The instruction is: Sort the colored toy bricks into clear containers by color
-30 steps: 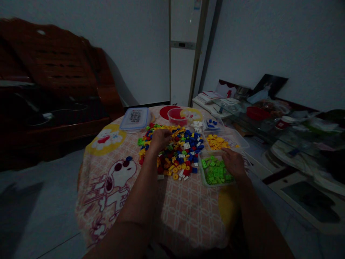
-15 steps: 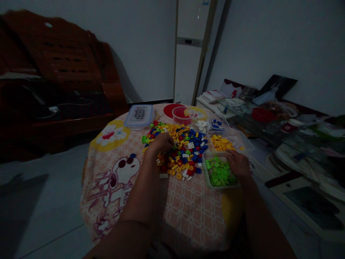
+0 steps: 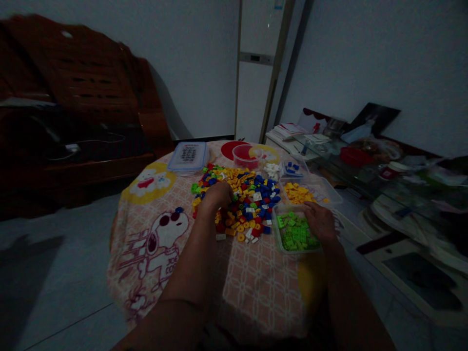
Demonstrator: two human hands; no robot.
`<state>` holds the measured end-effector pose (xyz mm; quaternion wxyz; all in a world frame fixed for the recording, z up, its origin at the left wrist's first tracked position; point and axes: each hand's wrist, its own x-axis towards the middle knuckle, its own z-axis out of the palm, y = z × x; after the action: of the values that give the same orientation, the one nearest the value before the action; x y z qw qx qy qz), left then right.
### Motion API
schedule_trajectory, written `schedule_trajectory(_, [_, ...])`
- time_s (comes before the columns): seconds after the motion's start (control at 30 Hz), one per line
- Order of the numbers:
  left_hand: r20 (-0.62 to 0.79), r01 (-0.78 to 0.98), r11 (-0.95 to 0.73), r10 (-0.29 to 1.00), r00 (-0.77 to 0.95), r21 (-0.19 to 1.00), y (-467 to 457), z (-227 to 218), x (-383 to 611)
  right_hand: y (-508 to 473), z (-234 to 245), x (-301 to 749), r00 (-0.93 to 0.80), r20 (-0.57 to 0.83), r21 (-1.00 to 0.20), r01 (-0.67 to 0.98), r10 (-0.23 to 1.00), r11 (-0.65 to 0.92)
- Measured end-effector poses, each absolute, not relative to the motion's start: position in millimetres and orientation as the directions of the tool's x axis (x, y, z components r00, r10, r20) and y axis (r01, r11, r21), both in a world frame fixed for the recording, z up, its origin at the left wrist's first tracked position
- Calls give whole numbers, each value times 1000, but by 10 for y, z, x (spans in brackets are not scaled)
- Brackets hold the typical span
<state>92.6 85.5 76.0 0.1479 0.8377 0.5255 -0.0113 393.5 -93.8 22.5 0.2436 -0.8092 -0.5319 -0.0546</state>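
A heap of small red, blue, yellow, green and white bricks [image 3: 248,202] lies in the middle of a round table under a cartoon-dog cloth [image 3: 161,234]. My left hand [image 3: 215,196] rests on the heap's left side with its fingers curled down into the bricks; what they pinch is hidden. My right hand [image 3: 321,220] lies over the right edge of a clear tub of green bricks [image 3: 294,234], fingers bent against it. Behind that tub stands a clear tub of yellow bricks [image 3: 305,192].
At the table's far side sit a small tub of blue bricks [image 3: 290,169], a clear cup [image 3: 245,156] on a red disc, some white bricks [image 3: 272,169] and a lidded box [image 3: 188,156]. A wooden bench [image 3: 73,122] stands left, a cluttered glass table [image 3: 365,161] right.
My left hand has drawn back a little from the far part of the heap toward its near left side. The right hand stays at the green tub. The view shifted slightly.
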Motion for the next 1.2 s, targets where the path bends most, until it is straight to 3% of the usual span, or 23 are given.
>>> schedule_trajectory(0.23, [-238, 898, -354, 878, 415, 261, 845, 746, 980, -941, 231, 3913, 414, 340, -345, 890, 844, -298])
schedule_trajectory(0.43, [-131, 735, -410, 822, 554, 540, 881, 594, 1037, -956, 289, 3855, 423, 321, -350, 885, 848, -309])
schedule_trajectory(0.5, [-58, 695, -423, 831, 554, 581, 891, 564, 1068, -954, 293, 3855, 415, 320, -354, 886, 852, -299])
schedule_trajectory(0.63, [55, 693, -485, 838, 543, 533, 930, 498, 1134, -948, 275, 3876, 405, 333, -355, 891, 852, -285])
schedule_trajectory(0.8, [17, 741, -456, 856, 516, 493, 949, 394, 1209, -945, 255, 3883, 419, 336, -344, 888, 843, -304])
schedule_trajectory(0.93, [67, 724, -465, 860, 506, 509, 952, 384, 1210, -946, 238, 3892, 403, 356, -342, 896, 843, -284])
schedule_trajectory(1.07, [140, 613, -494, 835, 532, 617, 964, 433, 1191, -949, 216, 3911, 404, 360, -365, 891, 841, -272])
schedule_trajectory(1.2, [204, 334, -492, 756, 621, 804, 853, 507, 1334, -953, 213, 3915, 392, 371, -359, 897, 842, -259])
